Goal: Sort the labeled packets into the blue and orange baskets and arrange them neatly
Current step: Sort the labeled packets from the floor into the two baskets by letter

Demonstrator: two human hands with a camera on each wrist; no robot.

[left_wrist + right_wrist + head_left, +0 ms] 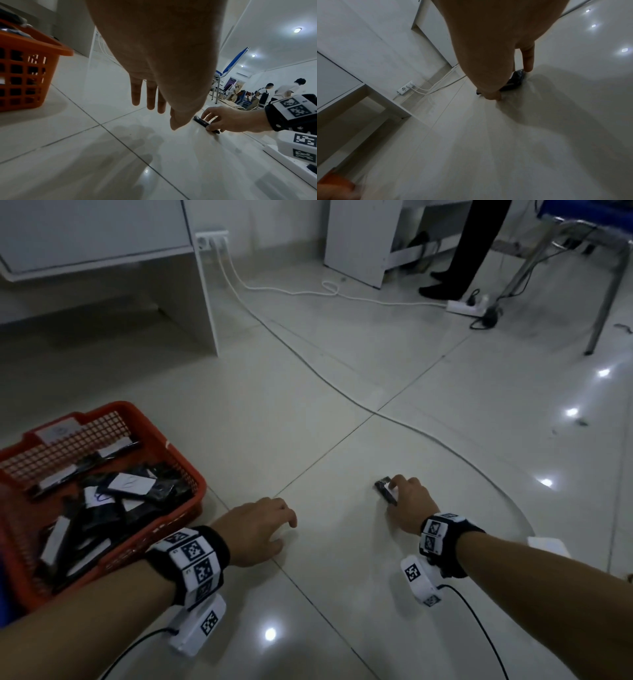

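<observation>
An orange basket stands on the floor at the left, with several black packets with white labels piled loosely inside. One black packet lies on the tiles in front of me. My right hand pinches it between thumb and fingers, low against the floor; the right wrist view shows the packet under my palm. My left hand hovers over bare tiles beside the basket, fingers straight and relaxed, holding nothing. A blue sliver shows at the left border.
A white cable runs across the tiles to a wall socket. A power strip lies at the back right by a person's legs and a metal chair leg. A white desk panel stands back left.
</observation>
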